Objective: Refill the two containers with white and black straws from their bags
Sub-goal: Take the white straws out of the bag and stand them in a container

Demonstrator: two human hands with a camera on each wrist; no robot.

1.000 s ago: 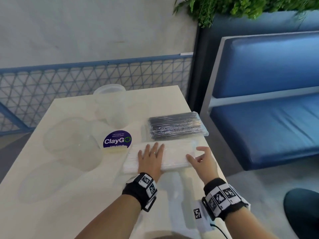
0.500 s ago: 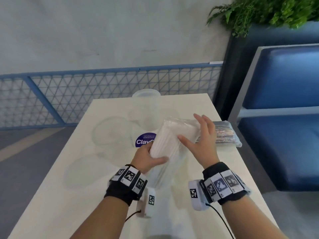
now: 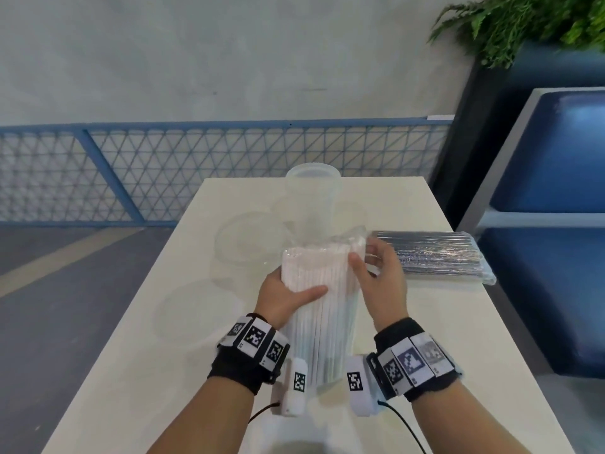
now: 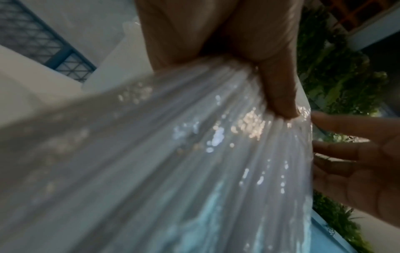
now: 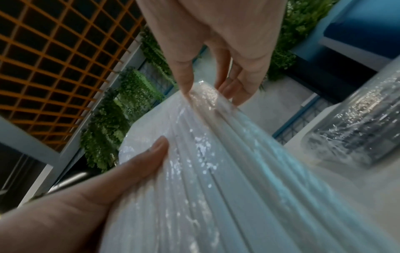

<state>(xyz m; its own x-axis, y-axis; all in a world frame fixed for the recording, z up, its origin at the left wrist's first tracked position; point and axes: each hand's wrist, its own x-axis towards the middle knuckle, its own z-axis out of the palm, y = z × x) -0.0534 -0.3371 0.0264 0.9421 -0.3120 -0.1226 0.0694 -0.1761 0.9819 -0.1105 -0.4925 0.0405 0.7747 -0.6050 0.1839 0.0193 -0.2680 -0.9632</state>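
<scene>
A clear plastic bag of white straws [image 3: 322, 280] stands upright over the table's near middle. My left hand [image 3: 288, 294] grips its left side, thumb [image 4: 279, 89] laid across the front. Fingers of my right hand [image 3: 365, 257] pinch the loose plastic at the bag's top right corner [image 5: 203, 93]. A bag of black straws [image 3: 435, 257] lies flat on the table to the right, untouched. One tall clear container [image 3: 312, 194] stands behind the white bag; a second clear container [image 3: 248, 237] sits to its left.
The white table [image 3: 131, 371] has a clear round lid [image 3: 196, 309] on its left half. A blue mesh railing [image 3: 196, 172] runs behind it. A blue bench [image 3: 550, 257] stands close along the right edge, with a plant [image 3: 530, 24] above.
The white straws bag went from lying flat under both hands to standing upright in my left hand's grip. My right hand moved up to its top corner.
</scene>
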